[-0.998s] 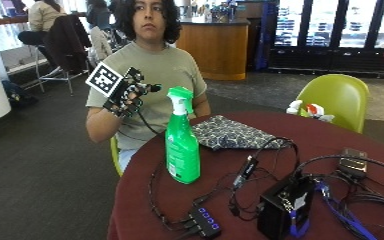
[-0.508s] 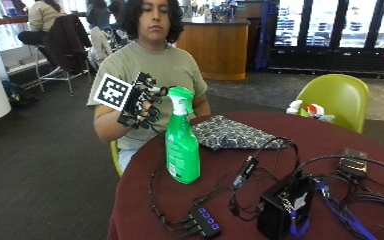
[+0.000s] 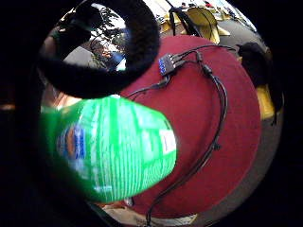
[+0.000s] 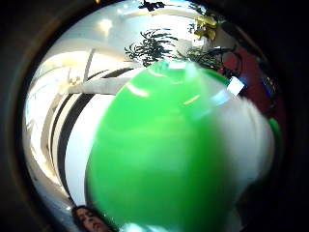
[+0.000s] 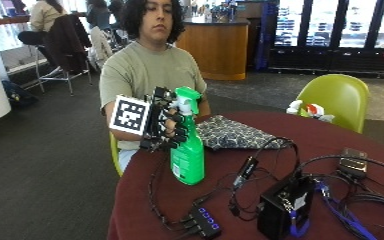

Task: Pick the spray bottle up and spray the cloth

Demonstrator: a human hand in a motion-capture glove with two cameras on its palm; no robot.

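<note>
While the person sits behind the round counter (image 5: pixel 378 150) covered in dark red cloth, the black-gloved right hand (image 5: pixel 164 125) is wrapped around the neck of the translucent green plastic spray bottle (image 5: pixel 187 155), with its fingers (image 5: pixel 176 131) curled round it just under the green-and-white trigger head (image 5: pixel 187 99). That bottle stands upright near the counter's edge closest to the person, though whether its base rests on the surface or is just off it cannot be told. Just beside the bottle, toward the middle of the counter, lies the folded dark patterned cloth (image 5: pixel 235 132), flat and apart from the hand. Both palm views are filled largely by the bottle's green body (image 3: pixel 113 149), so it sits close against the palm (image 4: pixel 164 154). Black cables (image 5: pixel 245 175) trail across the counter to a small black hub with blue ports (image 5: pixel 205 220) and a black box (image 5: pixel 285 207). A lime-green chair (image 5: pixel 338 97) stands at the far side.
</note>
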